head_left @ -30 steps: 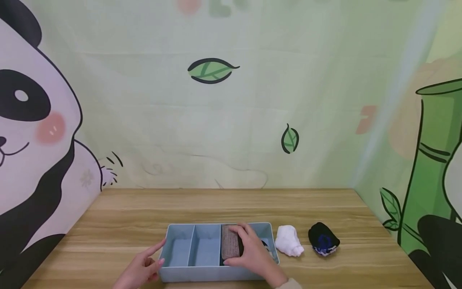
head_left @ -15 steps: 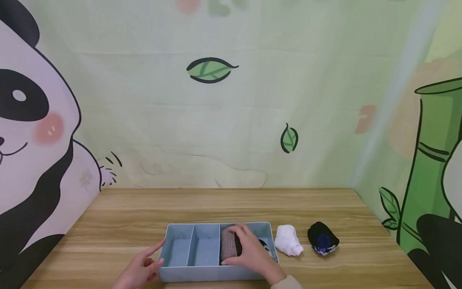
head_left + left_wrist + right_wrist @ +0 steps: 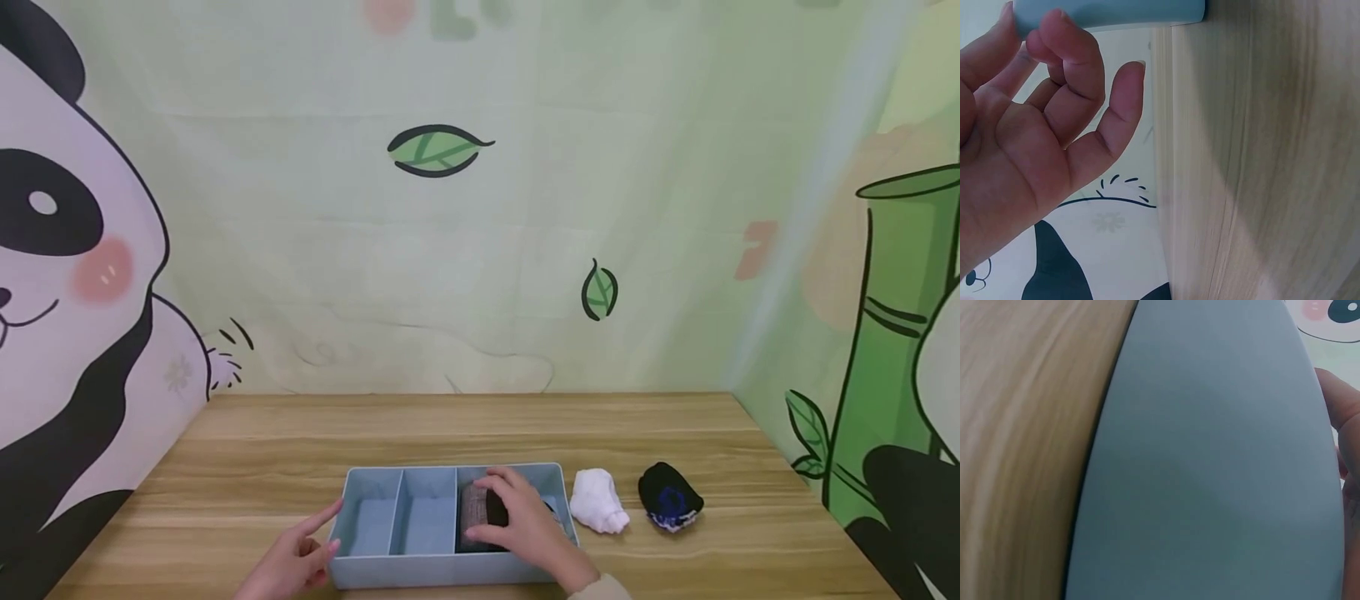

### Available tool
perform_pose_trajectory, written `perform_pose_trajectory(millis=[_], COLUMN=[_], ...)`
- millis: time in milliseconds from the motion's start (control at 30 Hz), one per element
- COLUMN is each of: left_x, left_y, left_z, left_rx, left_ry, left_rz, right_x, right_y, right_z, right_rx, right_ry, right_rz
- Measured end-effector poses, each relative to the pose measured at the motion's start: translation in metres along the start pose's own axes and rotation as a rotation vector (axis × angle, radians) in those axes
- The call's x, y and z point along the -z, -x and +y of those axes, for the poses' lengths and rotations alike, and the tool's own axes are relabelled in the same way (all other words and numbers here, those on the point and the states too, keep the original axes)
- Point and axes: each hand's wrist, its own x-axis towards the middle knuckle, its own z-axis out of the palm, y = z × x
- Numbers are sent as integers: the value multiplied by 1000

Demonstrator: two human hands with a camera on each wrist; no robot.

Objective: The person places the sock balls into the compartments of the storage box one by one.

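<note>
On the table stands a light blue divided box point(image 3: 435, 571). My right hand point(image 3: 531, 525) reaches into its right compartment and holds a brown-grey and black rolled sock point(image 3: 472, 505) between thumb and fingers, low inside the walls. Part of that sock is hidden by the hand. My left hand point(image 3: 287, 560) touches the box's left end with index finger and thumb; its other fingers are loosely bent, as the left wrist view shows beside the box wall point(image 3: 1135, 11). In the right wrist view the box's side point(image 3: 1210, 456) hides most of the right hand point(image 3: 1347, 425).
A white bundled sock point(image 3: 597, 502) lies just right of the box, and a black one with blue pattern point(image 3: 669, 497) farther right. Dark and pale cloth partly shows beside the right hand. The wooden table point(image 3: 420, 429) meets a printed panda backdrop point(image 3: 480, 250).
The right hand has pressed the brown-grey sock lower into the right compartment, and its thumb has shifted slightly inward. The left hand stays at the box's end.
</note>
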Motion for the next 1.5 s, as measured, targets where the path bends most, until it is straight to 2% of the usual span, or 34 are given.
perform_pose_trajectory(millis=[300,667,900,1067,1367,1500], left_x=[-2,0,0,0,0,0], left_y=[0,1,-1,-1,0,0], left_z=[1,0,-2,-1,2,0], left_rx=[44,12,-15,-20,-10,-20], left_ry=[-2,5,17,19,-2,-1], left_rz=[26,4,-17,-14,-5,-13], right_x=[10,27,34,38,49,56], right_y=[5,15,22,28,38,44], right_z=[5,12,26,37,52,56], right_rx=[75,41,119,144,80,17], right_ry=[-41,-27,13,51,37,17], right_rz=[82,148,263,328,367,367])
